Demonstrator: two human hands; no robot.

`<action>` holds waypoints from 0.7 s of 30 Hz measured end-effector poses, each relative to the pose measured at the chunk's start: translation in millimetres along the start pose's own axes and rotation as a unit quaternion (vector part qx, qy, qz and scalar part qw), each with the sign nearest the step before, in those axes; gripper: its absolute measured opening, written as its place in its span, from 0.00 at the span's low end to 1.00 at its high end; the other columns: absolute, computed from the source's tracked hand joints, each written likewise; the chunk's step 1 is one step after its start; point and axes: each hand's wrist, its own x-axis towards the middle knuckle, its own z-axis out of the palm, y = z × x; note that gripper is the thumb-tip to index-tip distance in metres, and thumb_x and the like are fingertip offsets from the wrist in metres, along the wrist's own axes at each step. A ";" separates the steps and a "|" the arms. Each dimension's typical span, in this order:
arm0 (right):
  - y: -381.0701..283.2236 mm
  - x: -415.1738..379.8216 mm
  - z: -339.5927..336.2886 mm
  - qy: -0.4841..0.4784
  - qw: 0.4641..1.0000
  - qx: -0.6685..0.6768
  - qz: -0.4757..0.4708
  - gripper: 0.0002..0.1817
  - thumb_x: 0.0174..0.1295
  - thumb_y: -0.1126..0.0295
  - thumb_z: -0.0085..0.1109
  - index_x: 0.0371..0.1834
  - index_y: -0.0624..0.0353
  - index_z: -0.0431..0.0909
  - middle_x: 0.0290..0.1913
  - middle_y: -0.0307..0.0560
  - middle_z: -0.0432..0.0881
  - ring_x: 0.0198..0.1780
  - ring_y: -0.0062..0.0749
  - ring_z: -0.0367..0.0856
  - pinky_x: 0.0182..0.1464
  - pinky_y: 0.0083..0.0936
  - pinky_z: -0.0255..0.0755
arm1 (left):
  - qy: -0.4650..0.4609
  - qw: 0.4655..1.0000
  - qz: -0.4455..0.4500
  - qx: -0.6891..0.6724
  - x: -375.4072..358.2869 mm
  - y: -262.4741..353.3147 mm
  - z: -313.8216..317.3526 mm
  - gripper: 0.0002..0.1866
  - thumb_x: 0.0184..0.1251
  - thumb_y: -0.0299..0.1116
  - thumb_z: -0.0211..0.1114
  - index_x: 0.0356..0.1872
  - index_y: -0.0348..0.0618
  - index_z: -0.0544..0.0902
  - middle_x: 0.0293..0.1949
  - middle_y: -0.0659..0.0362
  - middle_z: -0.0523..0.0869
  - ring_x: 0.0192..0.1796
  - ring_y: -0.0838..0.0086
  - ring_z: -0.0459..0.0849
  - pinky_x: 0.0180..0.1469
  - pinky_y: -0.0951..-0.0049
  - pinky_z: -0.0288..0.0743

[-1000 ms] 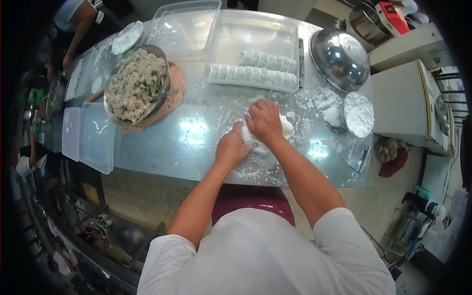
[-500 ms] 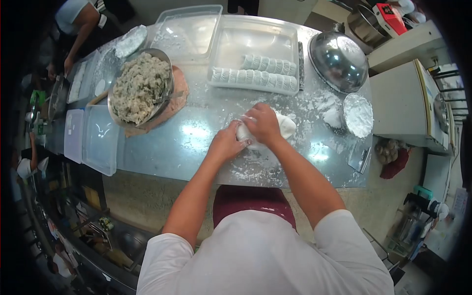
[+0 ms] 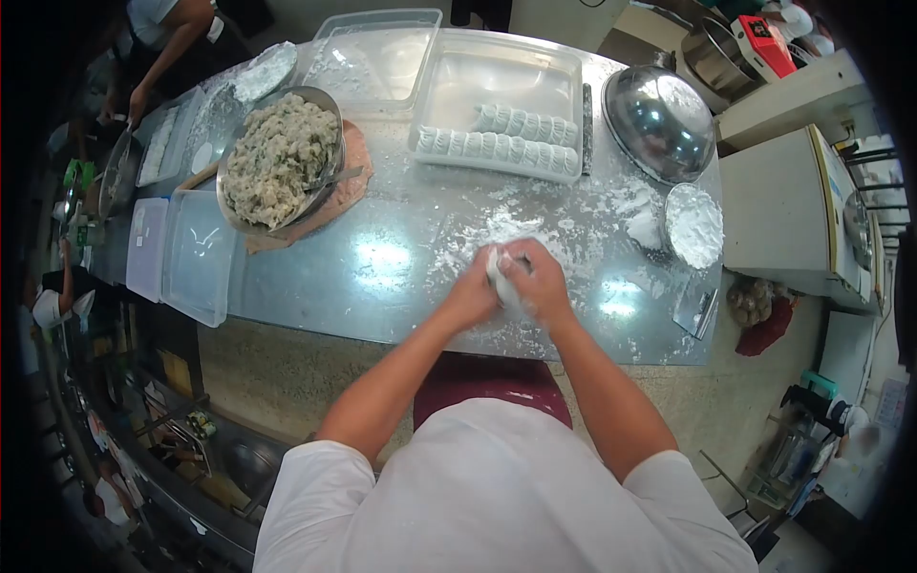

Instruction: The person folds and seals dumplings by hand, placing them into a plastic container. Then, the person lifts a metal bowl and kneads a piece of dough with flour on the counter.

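A piece of white dough (image 3: 501, 277) is pressed between my two hands, close to the front edge of the metal table (image 3: 315, 296). My left hand (image 3: 475, 289) grips its left side, fingers closed. My right hand (image 3: 540, 280), slightly smeared by motion, wraps round the right side. Much of the dough is hidden by my fingers. White flour (image 3: 506, 227) lies scattered on the metal just beyond my hands. Farther back, a clear plastic tray (image 3: 497, 67) holds rows of pleated white dumplings (image 3: 497, 150).
To the left, a metal bowl (image 3: 341, 143) holds a pale filling with green bits. Clear containers (image 3: 196, 296) stand near the left edge. At right are an overturned metal bowl (image 3: 659, 119), a bowl of flour (image 3: 694, 224) and a flat metal scraper (image 3: 695, 310). Another person's arm (image 3: 167, 57) shows at far left.
Both hands have drawn back toward my body with the dough and closed together round it. The floury spot where the dough lay is now uncovered. The view has shifted slightly.
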 end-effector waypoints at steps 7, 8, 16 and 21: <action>36.1 41.0 14.6 0.130 0.779 -0.543 -0.286 0.14 0.55 0.61 0.70 0.42 0.52 0.84 0.47 0.45 0.83 0.51 0.43 0.78 0.55 0.41 0.68 | -0.004 0.984 -0.062 0.166 -18.0 -12.0 -16.7 0.50 0.59 0.41 0.76 0.80 0.40 0.58 0.48 0.36 0.86 0.47 0.49 0.89 0.52 0.58 0.81; 35.6 41.2 15.6 0.132 0.783 -0.544 -0.272 0.14 0.55 0.61 0.70 0.42 0.52 0.84 0.47 0.45 0.83 0.51 0.43 0.78 0.55 0.41 0.68 | 0.014 0.980 -0.109 0.168 -8.1 24.9 -28.0 0.45 0.59 0.44 0.77 0.75 0.41 0.66 0.37 0.39 0.88 0.41 0.46 0.89 0.48 0.55 0.82; 18.9 1.1 -4.7 0.041 0.886 -0.388 -0.253 0.08 0.56 0.63 0.68 0.30 0.52 0.80 0.37 0.48 0.79 0.40 0.48 0.79 0.45 0.45 0.68 | 0.008 0.978 -0.051 0.200 -5.8 10.5 -8.3 0.37 0.58 0.40 0.75 0.70 0.45 0.71 0.41 0.38 0.89 0.48 0.40 0.88 0.51 0.51 0.81; 30.8 37.0 14.6 0.084 0.779 -0.540 -0.309 0.08 0.53 0.62 0.69 0.31 0.50 0.82 0.37 0.44 0.79 0.43 0.43 0.78 0.47 0.42 0.67 | 0.044 0.985 -0.042 0.159 -31.4 -16.4 -13.1 0.39 0.58 0.37 0.74 0.71 0.42 0.69 0.42 0.38 0.88 0.50 0.39 0.87 0.54 0.50 0.80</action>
